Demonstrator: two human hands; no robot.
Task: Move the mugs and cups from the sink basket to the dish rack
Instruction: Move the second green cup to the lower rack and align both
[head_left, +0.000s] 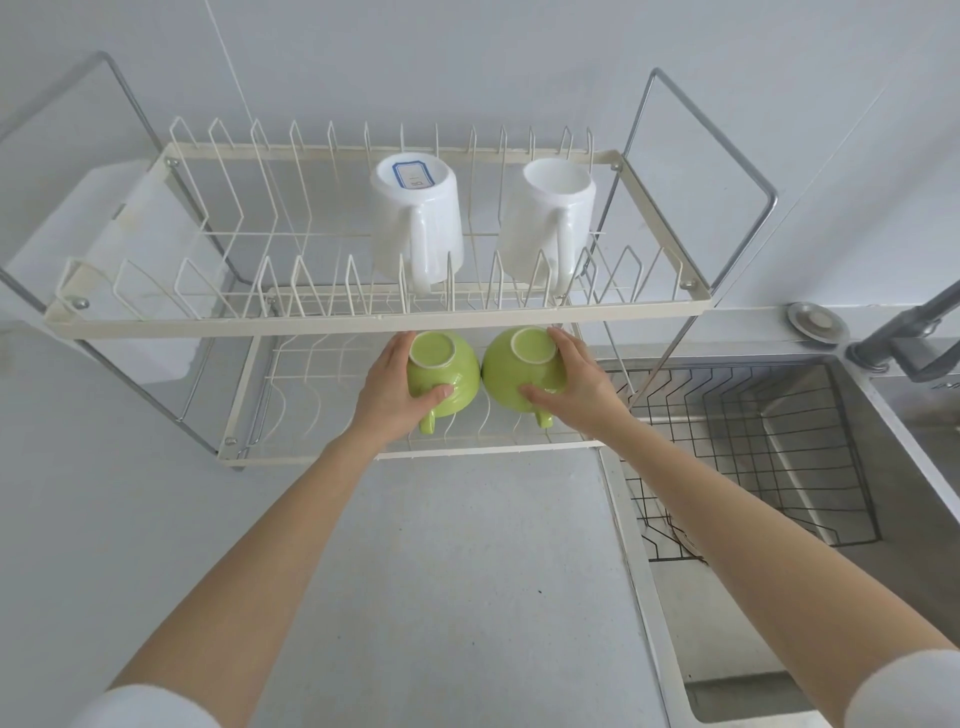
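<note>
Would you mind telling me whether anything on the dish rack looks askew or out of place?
Nothing stands out: two white mugs sit on the top tier, and both hands hold upside-down green cups on the lower tier.

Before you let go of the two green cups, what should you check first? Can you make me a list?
1. Left green cup upside down in the left hand: ok.
2. Right green cup upside down in the right hand: ok.
3. Both cups over the lower shelf of the dish rack: ok.
4. Cups resting fully on the wires: cannot tell, the hands hide the rims.
5. Room between the cups: not ok, they look like they touch.
6. Sink basket has no cups left in the part that shows: ok.
</note>
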